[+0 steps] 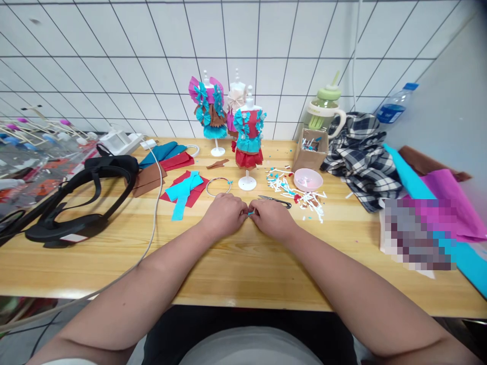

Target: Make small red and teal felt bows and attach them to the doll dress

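Observation:
My left hand [225,214] and my right hand [273,218] meet low over the middle of the table, fingertips nearly touching. Both are closed in a pinch on a small turquoise crepe piece [250,214], mostly hidden by the fingers. Just beyond my right hand lies a pair of thread snips [283,202]. A thin ring [207,188] rests beyond my left hand. To its left, turquoise strips [184,193] cross over red sheets [195,195]. Behind the hands a small dress form [249,133] wears a red top with turquoise bows and a red ruffled skirt.
Two more dress forms, one in pink and brown [211,109], stand behind. White scraps [281,183], a pink bowl [308,180], a cardboard box [310,154] and a jug [325,111] are right. A black headset [85,223] and white cable [155,218] lie left.

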`<state>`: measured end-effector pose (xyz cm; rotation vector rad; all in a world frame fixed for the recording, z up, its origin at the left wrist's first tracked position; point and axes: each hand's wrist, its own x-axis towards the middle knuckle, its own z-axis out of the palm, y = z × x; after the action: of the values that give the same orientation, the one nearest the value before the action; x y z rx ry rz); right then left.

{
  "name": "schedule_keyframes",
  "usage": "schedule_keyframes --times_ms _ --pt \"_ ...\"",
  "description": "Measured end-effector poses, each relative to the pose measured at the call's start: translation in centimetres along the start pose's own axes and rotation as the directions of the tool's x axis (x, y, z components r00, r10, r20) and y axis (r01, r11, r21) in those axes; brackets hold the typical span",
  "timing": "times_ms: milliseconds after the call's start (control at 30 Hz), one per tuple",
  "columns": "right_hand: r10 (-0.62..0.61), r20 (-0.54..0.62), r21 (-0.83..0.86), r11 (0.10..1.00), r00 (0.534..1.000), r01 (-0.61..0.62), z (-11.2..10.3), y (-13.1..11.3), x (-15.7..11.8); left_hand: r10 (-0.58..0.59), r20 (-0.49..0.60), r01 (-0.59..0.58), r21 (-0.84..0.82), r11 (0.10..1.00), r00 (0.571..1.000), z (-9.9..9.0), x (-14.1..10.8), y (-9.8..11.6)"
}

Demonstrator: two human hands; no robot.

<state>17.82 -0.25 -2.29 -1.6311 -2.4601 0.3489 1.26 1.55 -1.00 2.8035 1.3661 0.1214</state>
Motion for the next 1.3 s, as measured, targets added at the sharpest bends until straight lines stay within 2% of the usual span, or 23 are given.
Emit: schedule_keyframes --times_ms 333,800,1133,1300 --pt "-0.042 0.007 0.023 0.999 0.999 0.042 0.0 0.46 0.07 -0.002 -0.031 0.002 -0.001 1.0 1.0 0.41 -0.04 -0.14" --pt "0.01 0.006 0.007 1.0 1.0 -0.01 0.09 0.34 0.11 -0.005 -0.032 0.004 -0.009 1.0 0.999 0.14 0.03 -0.13" --pt "0.0 -0.033 0.018 1.0 0.999 0.001 0.29 0.46 0.04 -0.018 -0.009 0.018 -0.027 0.999 1.0 0.11 0.06 -0.2" --pt "-0.014 -0.013 0.013 1.0 1.0 0.014 0.24 0.49 0.1 -0.008 -0.014 0.007 -0.021 1.0 1.0 0.04 0.08 -0.21"
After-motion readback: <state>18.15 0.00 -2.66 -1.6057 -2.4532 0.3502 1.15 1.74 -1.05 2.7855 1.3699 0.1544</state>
